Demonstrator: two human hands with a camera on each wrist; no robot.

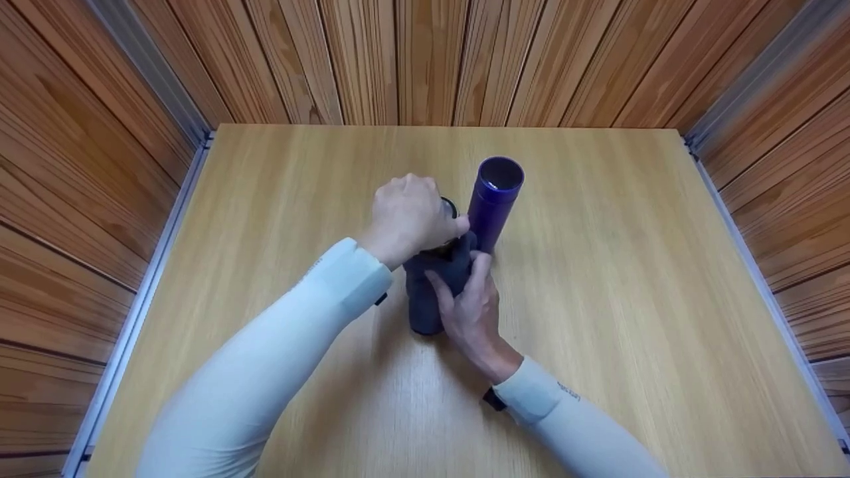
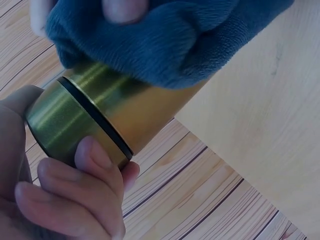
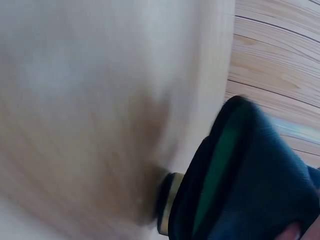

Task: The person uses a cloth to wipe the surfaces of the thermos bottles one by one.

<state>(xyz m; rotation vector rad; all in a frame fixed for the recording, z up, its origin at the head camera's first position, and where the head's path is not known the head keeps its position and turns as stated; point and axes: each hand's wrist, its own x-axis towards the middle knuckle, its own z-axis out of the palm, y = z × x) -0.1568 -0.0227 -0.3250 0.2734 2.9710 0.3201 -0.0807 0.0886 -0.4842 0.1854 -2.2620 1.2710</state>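
Note:
A gold bottle (image 2: 155, 110) with a dark ring below its top stands on the table, its middle wrapped in a dark blue cloth (image 1: 422, 292). My left hand (image 1: 412, 212) grips the bottle's gold cap (image 2: 62, 117) from above, fingers curled around it. Lower down, my right hand (image 1: 473, 312) holds the cloth against the bottle's side, its thumb towards the front. In the right wrist view, the bottle's gold base (image 3: 170, 202) shows beneath the hanging cloth. Just beyond the right hand is a purple cylindrical bottle (image 1: 493, 209) with a dark top.
The light wooden table (image 1: 631, 299) carries both bottles. Wood-plank walls (image 1: 425, 63) enclose it at the back and both sides, with grey metal rails (image 1: 136, 312) along the side edges.

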